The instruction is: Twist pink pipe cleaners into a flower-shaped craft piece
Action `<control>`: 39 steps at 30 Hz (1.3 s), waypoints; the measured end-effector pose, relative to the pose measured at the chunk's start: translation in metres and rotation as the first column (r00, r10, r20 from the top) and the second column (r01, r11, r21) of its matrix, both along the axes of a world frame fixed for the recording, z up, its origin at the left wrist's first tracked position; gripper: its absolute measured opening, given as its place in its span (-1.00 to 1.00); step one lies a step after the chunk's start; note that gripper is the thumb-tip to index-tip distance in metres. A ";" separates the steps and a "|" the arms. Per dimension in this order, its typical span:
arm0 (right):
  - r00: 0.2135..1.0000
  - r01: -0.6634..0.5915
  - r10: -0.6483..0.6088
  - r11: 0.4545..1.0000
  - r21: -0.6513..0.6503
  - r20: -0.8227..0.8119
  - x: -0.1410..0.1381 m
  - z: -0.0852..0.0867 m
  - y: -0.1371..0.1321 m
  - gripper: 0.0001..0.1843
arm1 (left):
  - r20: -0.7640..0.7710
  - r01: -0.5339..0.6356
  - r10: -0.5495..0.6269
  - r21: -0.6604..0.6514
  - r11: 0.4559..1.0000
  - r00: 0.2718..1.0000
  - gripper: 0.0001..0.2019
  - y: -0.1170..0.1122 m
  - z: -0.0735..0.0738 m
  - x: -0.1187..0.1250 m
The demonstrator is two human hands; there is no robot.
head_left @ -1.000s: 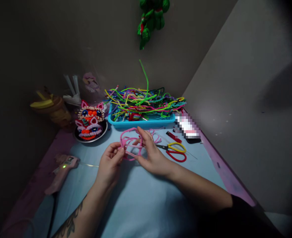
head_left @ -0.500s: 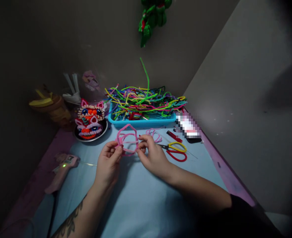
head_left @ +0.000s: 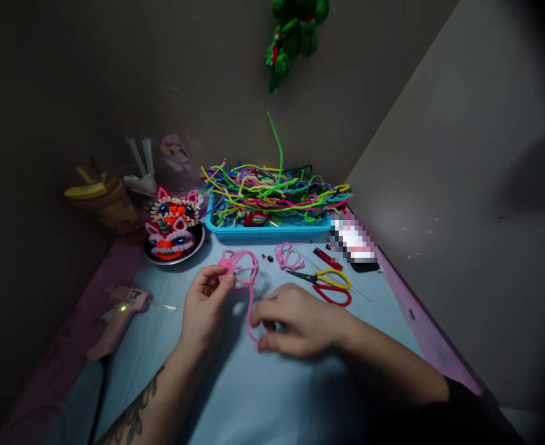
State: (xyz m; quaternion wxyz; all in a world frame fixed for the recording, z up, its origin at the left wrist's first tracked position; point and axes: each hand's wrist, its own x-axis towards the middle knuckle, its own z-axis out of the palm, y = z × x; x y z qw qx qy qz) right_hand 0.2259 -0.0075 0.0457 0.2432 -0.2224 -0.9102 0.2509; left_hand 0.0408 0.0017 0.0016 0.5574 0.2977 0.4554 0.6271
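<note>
My left hand is closed, thumb and fingers pinching a looped bundle of pink pipe cleaner above the table. One loose strand hangs from the loops toward me. Beside that strand's lower end is my right hand, slightly blurred, fingers curled, with a gap between thumb and forefinger; I see no firm grip on the strand. A separate pink coil lies beyond it, near scissors with one yellow and one red handle.
A blue tray heaped with colourful pipe cleaners stands at the back. To the left are a dish holding fuzzy animal-face figures and a pink glue gun with a lit green light. A phone and red cutter-like tool lie right.
My right hand has moved away from the pink loops, down and toward me. A strand now dangles from the bundle, and the loops sit lower. My left hand keeps its pinch.
</note>
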 end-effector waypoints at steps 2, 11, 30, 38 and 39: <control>0.958 0.244 -0.227 0.966 0.083 -0.174 0.002 -0.003 0.004 -0.87 | -0.106 0.037 -0.034 0.027 0.999 0.994 -0.66 -0.003 0.001 0.001; 0.847 0.529 -0.498 0.825 0.200 -0.186 -0.005 -0.020 0.014 -0.85 | -0.310 0.176 -0.135 0.108 0.979 0.941 -0.65 -0.013 0.001 0.007; 0.771 0.576 -0.572 0.814 -0.076 -0.281 -0.005 -0.021 0.017 -0.93 | -0.313 0.236 -0.202 0.074 0.969 0.928 -0.70 -0.016 0.001 0.008; 0.772 0.598 -0.518 0.788 0.145 -0.368 -0.012 -0.029 0.010 -0.93 | -0.346 0.134 -0.105 0.061 0.989 0.932 -0.72 -0.017 0.003 0.008; 0.782 0.592 -0.505 0.784 0.184 -0.365 -0.012 -0.030 0.009 -0.91 | -0.344 0.132 -0.104 0.057 0.990 0.933 -0.72 -0.016 0.004 0.008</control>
